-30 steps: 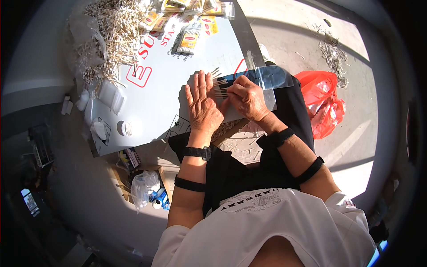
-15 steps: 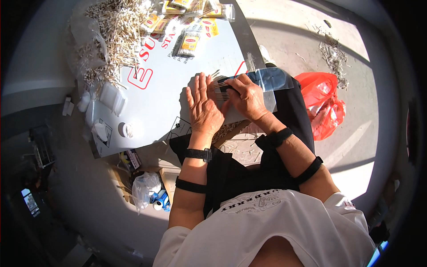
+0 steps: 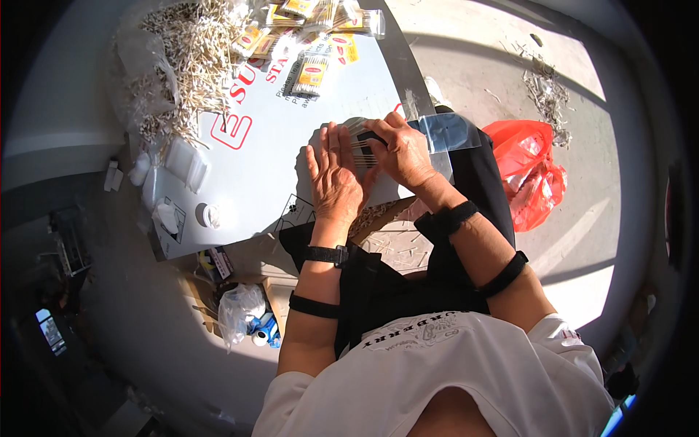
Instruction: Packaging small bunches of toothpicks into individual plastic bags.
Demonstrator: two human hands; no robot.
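Observation:
On the white printed board, my left hand [image 3: 338, 173] lies palm down, its fingers stretched out and close together. Its index-finger side is against one end of a row of cotton swabs [image 3: 363, 151]. My right hand [image 3: 405, 154] bends its fingers over the other end of that row, gripping it. A dark patch shows under its fingertips; what it is I cannot make out. Beside the right hand's knuckles, a clear plastic sleeve [image 3: 453, 131] sticks out past the board's edge.
A big heap of loose cotton swabs [image 3: 193, 62] and filled swab packets [image 3: 312, 73] cover the board's [image 3: 251, 186] far side. A white roll [image 3: 211, 215] stands at its near left. Red plastic bag [image 3: 524, 175] on the floor; open carton [image 3: 273, 298] below the board.
My right fingers have shifted slightly over the row, and the swabs sit closer together by my left hand. The left hand stays nearly in place.

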